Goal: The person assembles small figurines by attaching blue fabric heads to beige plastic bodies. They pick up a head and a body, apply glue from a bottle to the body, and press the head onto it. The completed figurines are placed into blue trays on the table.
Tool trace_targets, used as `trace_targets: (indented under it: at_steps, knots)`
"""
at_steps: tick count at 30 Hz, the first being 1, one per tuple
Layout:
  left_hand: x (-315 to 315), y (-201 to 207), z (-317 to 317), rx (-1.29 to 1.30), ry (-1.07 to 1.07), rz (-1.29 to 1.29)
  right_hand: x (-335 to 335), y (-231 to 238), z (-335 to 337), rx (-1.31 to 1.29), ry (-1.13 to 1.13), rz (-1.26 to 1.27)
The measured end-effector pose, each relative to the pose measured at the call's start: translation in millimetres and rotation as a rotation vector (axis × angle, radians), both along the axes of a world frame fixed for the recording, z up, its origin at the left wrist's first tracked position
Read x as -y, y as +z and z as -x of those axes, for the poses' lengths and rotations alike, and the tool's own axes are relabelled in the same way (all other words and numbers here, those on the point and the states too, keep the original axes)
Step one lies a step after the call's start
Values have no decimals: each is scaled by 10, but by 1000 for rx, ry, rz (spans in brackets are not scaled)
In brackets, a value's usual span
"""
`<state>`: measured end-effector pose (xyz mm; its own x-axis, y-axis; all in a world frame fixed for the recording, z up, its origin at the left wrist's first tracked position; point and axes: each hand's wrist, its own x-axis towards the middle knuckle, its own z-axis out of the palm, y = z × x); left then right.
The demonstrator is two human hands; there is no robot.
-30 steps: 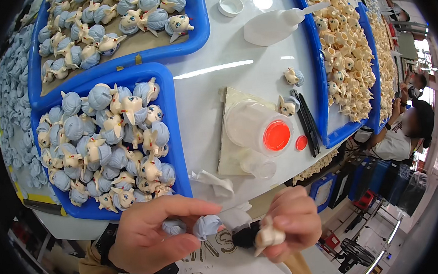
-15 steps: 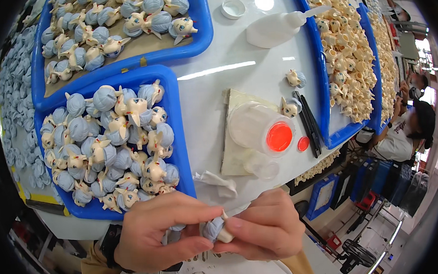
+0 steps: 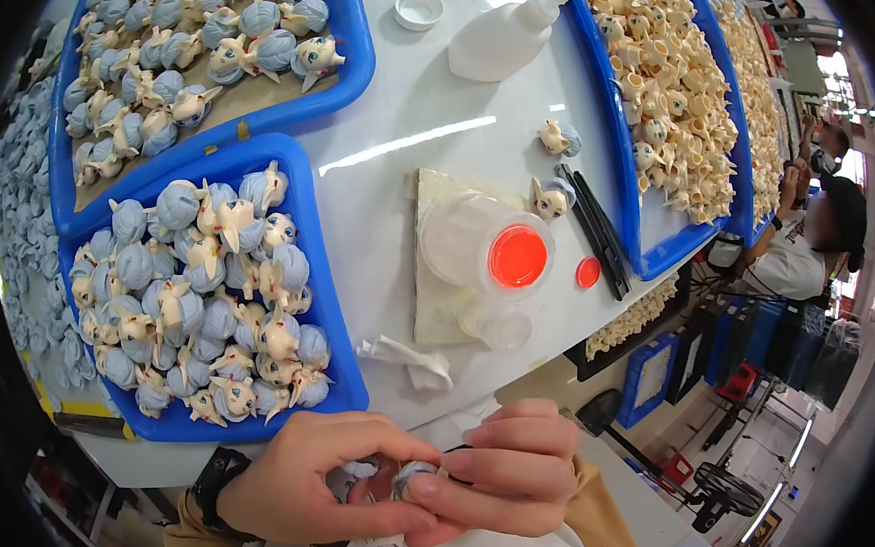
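Low in the head view, my left hand (image 3: 315, 477) and my right hand (image 3: 517, 459) meet fingertip to fingertip around a small doll head (image 3: 415, 471). Its blue-grey hair shows between the thumbs and forefingers, while most of its cream part is hidden by my fingers. Another blue-grey piece (image 3: 360, 468) is partly visible within the curl of my left hand; its full shape is hidden. Just beyond my left hand stands a blue tray (image 3: 346, 364) heaped with similar doll heads. A crumpled white tissue (image 3: 413, 363) lies on the table in front of both hands.
A clear tub with red contents (image 3: 517, 257) sits on a pale board (image 3: 430, 319), beside black tweezers (image 3: 597, 234) and two loose doll heads (image 3: 553, 198). Behind stand a white squeeze bottle (image 3: 503, 39), another blue tray (image 3: 353, 68) and a tray of cream parts (image 3: 623, 162).
The doll head has turned between my fingers, and its cream side is now mostly covered. My right-hand fingers have shifted over it. The whole view has slid a little, moving the table leftward.
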<state>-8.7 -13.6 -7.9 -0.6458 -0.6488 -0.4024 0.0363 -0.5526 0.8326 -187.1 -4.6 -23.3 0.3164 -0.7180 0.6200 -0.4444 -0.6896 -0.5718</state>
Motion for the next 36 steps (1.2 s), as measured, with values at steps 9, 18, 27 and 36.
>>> trace_targets:
  at_steps: [9,18,27,36]
  knots:
    - [-25,123,-15,-309,365,-557,-51,-59,281,98,-46,52]
    - [-163,97,1,-552,457,-569,-162,-36,310,128,-52,6]
    - [-235,88,-147,-655,497,-496,-152,78,296,114,4,-44]
    - [-168,154,-156,-577,357,-486,-40,164,-106,453,130,-359]
